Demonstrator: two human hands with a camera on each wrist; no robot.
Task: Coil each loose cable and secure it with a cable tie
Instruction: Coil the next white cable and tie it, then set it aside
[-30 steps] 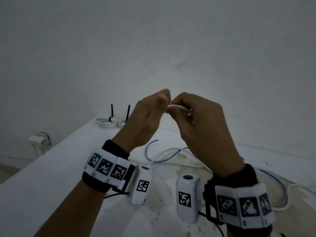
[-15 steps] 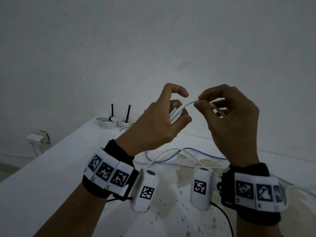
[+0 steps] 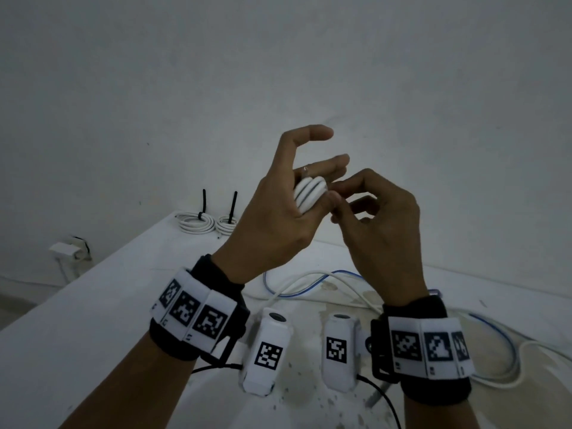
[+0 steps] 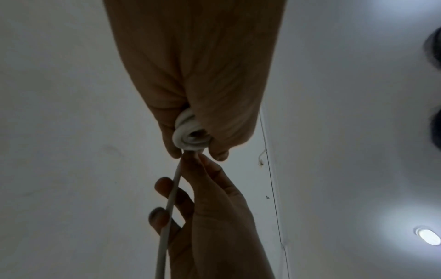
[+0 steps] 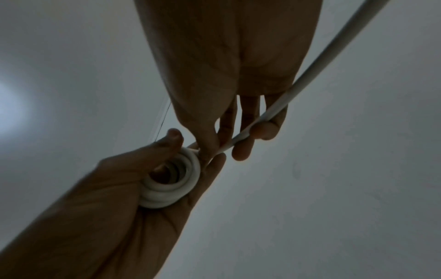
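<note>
Left hand (image 3: 272, 218) is gripping the small white coil (image 3: 310, 197) between thumb and lower fingers, index finger lifting clear toward 1 o'clock. Right hand (image 3: 376, 224), at 3 o'clock of the coil, is pinching the trailing cable (image 5: 281, 105) and feeding the next wrap. Advice: keep tension steady, lay turns side by side. Two tied coils (image 3: 206, 223) are sitting at 10 o'clock on the table (image 3: 93, 320).

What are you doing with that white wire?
A person is winding a white cable into a small coil. The left hand holds the coil between thumb and fingers, and the right hand pinches the loose length right beside it, feeding it on. No tie is on this coil yet. Two tied coils sit at the far end of the table, and more loose cable lies below the hands.
</note>
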